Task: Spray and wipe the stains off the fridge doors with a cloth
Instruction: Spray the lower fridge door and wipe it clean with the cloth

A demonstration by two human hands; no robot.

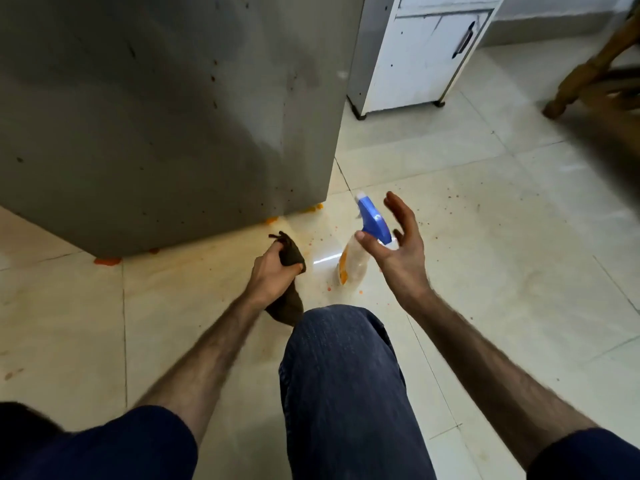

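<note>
The grey fridge door (166, 116) fills the upper left, dotted with small dark specks and stains. My left hand (273, 275) grips a dark brown cloth (292, 256) low near the fridge's bottom edge. A spray bottle (356, 258) with a blue trigger head and an orange label stands on the floor tiles. My right hand (398, 240) hovers open just right of the bottle's head, fingers spread, not gripping it.
Orange splatter (107, 260) lies on the cream floor tiles along the fridge's base. A white cabinet (426, 53) stands behind the fridge at the upper right. A wooden chair leg (581, 74) is at the far right. My knee (339, 341) is bent below the hands.
</note>
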